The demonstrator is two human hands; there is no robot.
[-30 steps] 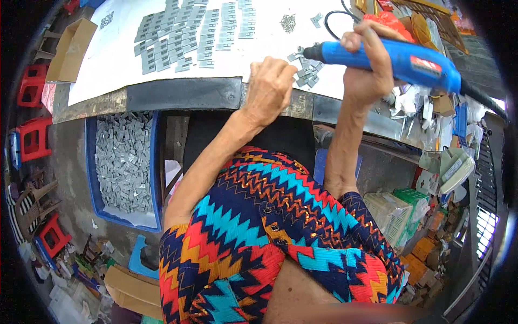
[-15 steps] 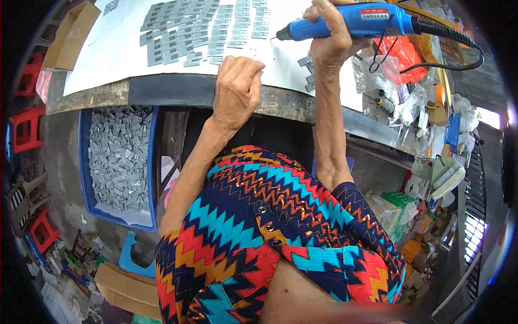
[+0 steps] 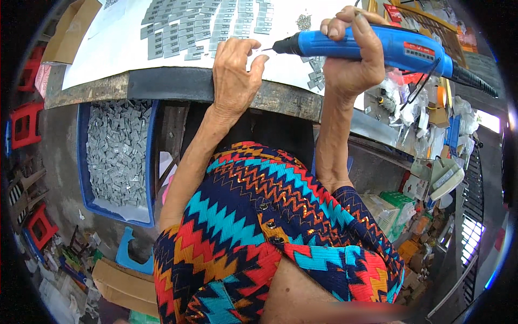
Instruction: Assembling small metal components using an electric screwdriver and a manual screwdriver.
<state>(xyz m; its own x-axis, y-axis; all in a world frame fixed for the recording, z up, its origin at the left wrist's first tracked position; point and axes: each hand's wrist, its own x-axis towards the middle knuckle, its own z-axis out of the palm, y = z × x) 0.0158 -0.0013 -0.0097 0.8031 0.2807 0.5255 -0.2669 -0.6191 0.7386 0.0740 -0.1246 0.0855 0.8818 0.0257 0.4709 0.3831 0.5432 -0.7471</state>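
Observation:
My right hand (image 3: 353, 70) is wrapped round a blue electric screwdriver (image 3: 396, 48), held sideways above the table. Its thin bit points left, ending close to my left hand (image 3: 236, 78). That hand is over the table's front edge, thumb and forefinger apart, with nothing visible between them. Flat grey rectangular pieces (image 3: 226, 24) with dark slots lie in rows on the white sheet beyond it. A few more grey pieces (image 3: 317, 75) lie partly under the screwdriver. A small heap of tiny metal parts, like screws (image 3: 304, 21), sits farther back.
A blue bin (image 3: 152, 162) full of grey pieces stands below the table at left. An open cardboard box (image 3: 73, 29) sits on the left corner. Plastic bags (image 3: 426, 119) and an orange tape roll (image 3: 441, 97) crowd the right end. The screwdriver's black cord (image 3: 475, 81) trails right.
My right hand has brought the screwdriver lower and to the right, tilting its back end down. My left hand has moved slightly away from me, and its thumb and forefinger have spread from a closed pose.

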